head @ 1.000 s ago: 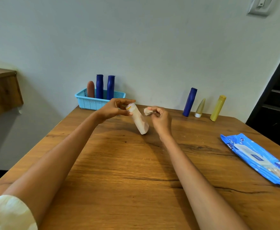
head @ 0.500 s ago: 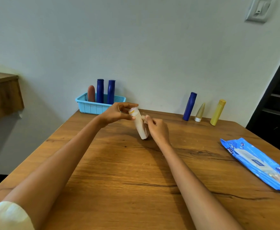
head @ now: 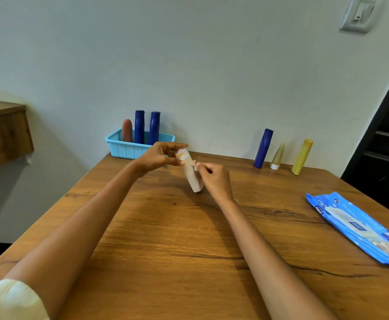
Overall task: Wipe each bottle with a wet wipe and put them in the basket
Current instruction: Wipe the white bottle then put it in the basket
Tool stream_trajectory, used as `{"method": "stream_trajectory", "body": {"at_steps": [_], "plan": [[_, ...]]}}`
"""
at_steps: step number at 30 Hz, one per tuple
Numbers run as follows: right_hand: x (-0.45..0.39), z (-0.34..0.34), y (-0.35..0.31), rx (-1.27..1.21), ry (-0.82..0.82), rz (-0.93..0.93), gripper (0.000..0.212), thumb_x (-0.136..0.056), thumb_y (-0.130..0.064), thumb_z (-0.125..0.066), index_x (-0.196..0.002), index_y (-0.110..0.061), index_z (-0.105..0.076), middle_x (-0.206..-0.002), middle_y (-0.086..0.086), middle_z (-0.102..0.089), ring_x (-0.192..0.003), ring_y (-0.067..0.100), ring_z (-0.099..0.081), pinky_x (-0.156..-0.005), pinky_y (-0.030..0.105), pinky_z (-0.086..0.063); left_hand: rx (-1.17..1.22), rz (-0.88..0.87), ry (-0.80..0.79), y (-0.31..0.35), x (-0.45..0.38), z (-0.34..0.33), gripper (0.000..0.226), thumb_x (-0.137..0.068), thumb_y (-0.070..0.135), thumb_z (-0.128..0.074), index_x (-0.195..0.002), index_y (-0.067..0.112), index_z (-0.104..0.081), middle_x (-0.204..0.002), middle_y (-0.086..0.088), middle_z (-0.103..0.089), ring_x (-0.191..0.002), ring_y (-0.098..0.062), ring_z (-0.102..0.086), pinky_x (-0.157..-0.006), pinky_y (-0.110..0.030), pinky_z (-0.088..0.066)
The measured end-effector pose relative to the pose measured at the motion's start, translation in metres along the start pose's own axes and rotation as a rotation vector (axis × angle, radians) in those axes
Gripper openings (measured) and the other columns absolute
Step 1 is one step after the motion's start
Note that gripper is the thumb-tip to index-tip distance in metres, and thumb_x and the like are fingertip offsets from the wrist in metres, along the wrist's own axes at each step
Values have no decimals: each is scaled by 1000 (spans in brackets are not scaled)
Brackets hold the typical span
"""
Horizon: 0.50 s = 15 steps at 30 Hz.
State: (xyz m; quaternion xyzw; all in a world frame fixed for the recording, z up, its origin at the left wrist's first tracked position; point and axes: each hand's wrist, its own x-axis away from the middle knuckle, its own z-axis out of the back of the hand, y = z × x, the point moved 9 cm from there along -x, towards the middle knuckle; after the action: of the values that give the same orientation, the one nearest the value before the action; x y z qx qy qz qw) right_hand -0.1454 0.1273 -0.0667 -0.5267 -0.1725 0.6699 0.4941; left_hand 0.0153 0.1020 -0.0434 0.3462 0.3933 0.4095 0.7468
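Bottle (head: 192, 175) tilted above counter (head: 165, 239) | left hand (head: 157, 157) grips its cap end | right hand (head: 215, 179) pinches wet wipe (head: 194, 165) against it

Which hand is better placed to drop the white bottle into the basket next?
Left. The left hand already grips the white bottle nearest the basket; the right hand pinches the wipe.

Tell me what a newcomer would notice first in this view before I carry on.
Mid-table, the left hand grips the cap end of a tilted white bottle while the right hand pinches a wet wipe against its side. At the far left corner a blue basket holds three bottles; three more stand by the wall at right. A blue wipes pack lies at the right edge.
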Motion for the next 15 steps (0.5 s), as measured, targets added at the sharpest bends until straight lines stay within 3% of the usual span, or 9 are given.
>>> {"method": "stream_trajectory", "body": {"at_steps": [3,4,6,9,11,13,15], "plan": [[1,-10,-8,-79,-93,-21,28,-95,-22,-52,-116,-11,-67,-120,1,-65,-97,1,-56,-67,4,-40,0,0,-4,0,-1,0,48,-82,13,-69,-127,21,-56,-111,3,-59,-101,-14,-56,-86,-26,-49],[1,-12,-12,-124,-115,-1,31,-96,-21,-50,-122,-10,-62,-129,1,-59,-108,3,-53,-72,2,-41,-2,-3,-3,1,-1,0,48,-82,13,-69,-127,21,-57,-111,2,-60,-101,-14,-57,-86,-26,-48],[3,-12,-21,-189,-118,49,32,-96,-22,-51,-123,-9,-61,-131,2,-57,-111,5,-52,-74,2,-43,-7,-11,0,2,0,0,47,-81,13,-69,-127,20,-57,-108,3,-60,-100,-13,-57,-85,-24,-49],[4,-6,-13,-180,-52,27,25,-93,-27,-57,-101,-10,-73,-106,5,-71,-87,8,-63,-62,23,-52,-19,-13,17,4,1,1,46,-83,10,-67,-127,17,-56,-104,7,-59,-98,-10,-55,-79,-19,-48],[2,-1,-1,-157,-8,-45,24,-90,-29,-59,-85,-13,-76,-89,1,-75,-86,12,-67,-70,37,-53,-24,1,36,2,2,2,46,-84,11,-66,-128,17,-55,-102,10,-57,-96,-9,-55,-77,-18,-48],[1,4,7,-77,15,-99,30,-91,-29,-57,-76,-12,-76,-78,-1,-74,-75,8,-66,-65,33,-51,-17,15,48,0,3,3,46,-84,12,-66,-128,17,-55,-102,12,-55,-95,-8,-55,-76,-18,-48],[1,6,9,52,11,-125,41,-93,-32,-53,-60,-12,-69,-58,-1,-64,-54,6,-53,-52,29,-38,-5,22,46,-1,2,3,47,-84,12,-66,-129,17,-54,-103,11,-55,-95,-7,-54,-76,-18,-48]]}}
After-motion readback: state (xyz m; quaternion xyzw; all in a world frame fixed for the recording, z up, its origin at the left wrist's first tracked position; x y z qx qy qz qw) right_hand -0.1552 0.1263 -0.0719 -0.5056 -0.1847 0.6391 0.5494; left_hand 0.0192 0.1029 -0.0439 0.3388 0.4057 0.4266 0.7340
